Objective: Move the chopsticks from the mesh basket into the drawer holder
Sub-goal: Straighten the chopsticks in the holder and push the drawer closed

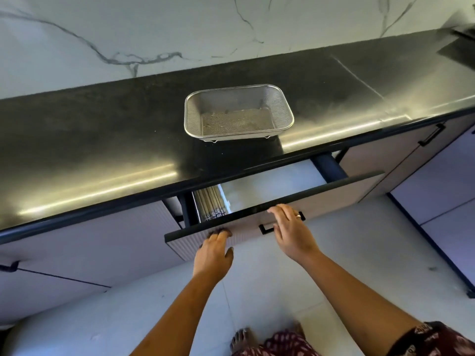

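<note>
Resting open on the drawer front [257, 217] — both hands [290, 231], chopsticks [209, 202] inside.

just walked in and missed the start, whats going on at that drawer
A person stands at a dark counter with both hands on the front of a partly open drawer. The left hand rests flat on the front panel; the right hand is over the top edge near the handle. The mesh basket on the counter looks empty, and a bundle of chopsticks lies in the drawer's left compartment. Neither hand holds anything.
</note>
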### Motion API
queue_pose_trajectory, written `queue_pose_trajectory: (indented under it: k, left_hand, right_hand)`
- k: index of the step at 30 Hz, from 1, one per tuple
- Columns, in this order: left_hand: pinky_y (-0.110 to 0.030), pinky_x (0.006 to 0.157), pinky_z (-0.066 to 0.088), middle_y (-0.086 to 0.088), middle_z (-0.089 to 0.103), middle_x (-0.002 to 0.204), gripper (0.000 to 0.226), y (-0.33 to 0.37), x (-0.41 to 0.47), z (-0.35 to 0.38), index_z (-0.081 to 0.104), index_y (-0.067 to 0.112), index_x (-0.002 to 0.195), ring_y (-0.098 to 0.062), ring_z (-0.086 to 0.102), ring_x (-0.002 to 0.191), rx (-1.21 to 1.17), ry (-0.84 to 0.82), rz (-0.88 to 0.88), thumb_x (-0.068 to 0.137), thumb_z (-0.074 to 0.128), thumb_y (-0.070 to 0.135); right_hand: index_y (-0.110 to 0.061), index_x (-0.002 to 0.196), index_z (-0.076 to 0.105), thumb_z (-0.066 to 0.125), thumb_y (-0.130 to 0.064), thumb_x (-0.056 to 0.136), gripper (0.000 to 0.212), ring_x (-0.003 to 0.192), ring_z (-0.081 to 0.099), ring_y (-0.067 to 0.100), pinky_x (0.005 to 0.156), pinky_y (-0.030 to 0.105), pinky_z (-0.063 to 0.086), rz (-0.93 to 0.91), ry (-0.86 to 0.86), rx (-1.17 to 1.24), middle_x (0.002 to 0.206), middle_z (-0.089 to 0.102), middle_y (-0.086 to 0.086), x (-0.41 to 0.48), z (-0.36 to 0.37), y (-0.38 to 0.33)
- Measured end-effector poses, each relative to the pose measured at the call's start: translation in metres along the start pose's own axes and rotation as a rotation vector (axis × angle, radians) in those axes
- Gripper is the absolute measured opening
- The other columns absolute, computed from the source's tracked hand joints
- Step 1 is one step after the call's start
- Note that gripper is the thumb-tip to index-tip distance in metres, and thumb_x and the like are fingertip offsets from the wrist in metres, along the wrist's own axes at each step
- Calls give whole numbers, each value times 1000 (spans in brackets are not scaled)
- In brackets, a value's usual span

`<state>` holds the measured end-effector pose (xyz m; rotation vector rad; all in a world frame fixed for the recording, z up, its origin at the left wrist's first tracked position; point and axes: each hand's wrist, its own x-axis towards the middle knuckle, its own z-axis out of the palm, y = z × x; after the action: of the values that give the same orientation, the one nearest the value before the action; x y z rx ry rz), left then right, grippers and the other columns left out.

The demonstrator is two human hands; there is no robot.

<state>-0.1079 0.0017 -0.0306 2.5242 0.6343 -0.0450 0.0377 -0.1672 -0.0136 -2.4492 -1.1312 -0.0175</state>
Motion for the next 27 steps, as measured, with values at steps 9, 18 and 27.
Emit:
queue_pose_trajectory:
  k: [9,18,27]
  left_hand:
    - [-37,110,35,-5,51,138,38,11,44,-6,49,20,132,-25,44,130,-191,-32,-295,94,51,20]
    - [-37,110,33,-9,46,138,37,25,81,-10,46,16,128,-27,38,131,-201,-35,-486,91,47,10]
    - [-44,113,28,-14,35,147,47,25,112,-20,35,14,137,-34,28,137,-177,-32,-533,93,51,16]
  right_hand:
    - [-18,151,11,42,-32,96,65,145,17,25,117,42,14,69,-654,-393,158,18,4,46,24,63]
    - [-22,152,6,40,-11,89,72,147,5,25,121,39,4,48,-829,-405,159,12,8,97,35,86]
    - [-22,150,-1,49,-2,80,88,147,0,29,120,43,-2,60,-846,-361,159,4,10,136,45,83]
